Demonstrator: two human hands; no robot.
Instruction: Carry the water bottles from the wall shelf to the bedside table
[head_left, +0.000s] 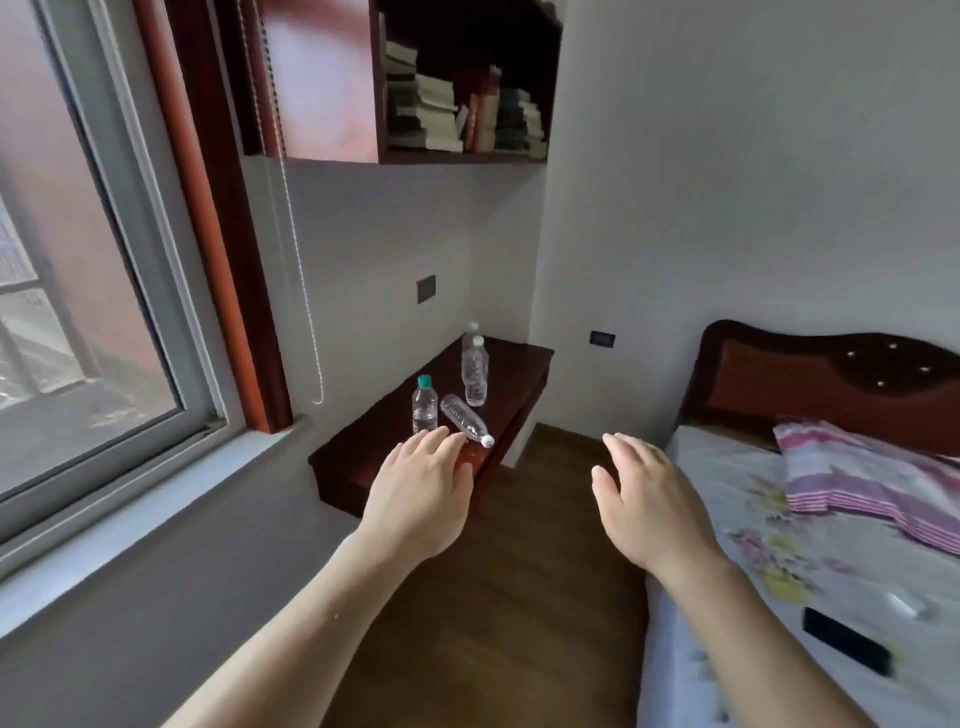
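Several clear water bottles are on the dark wooden bedside table (353, 467). A green-capped bottle (424, 405) stands upright near the front. Beside it a white-capped bottle (465, 420) lies on its side, cap toward me. Two more white-capped bottles (475, 371) stand behind, one partly hiding the other. My left hand (418, 488) hovers open over the table's front edge, fingertips close to the lying bottle and holding nothing. My right hand (644, 499) is open in the air over the floor, empty. The wall shelf (462, 156) above holds books.
A window (78, 260) with a red wooden frame and a hanging blind cord (306, 291) fills the left. A bed (810, 571) with a flowered sheet, a striped pillow and a black phone (847, 642) stands at right. Wooden floor (519, 597) runs between table and bed.
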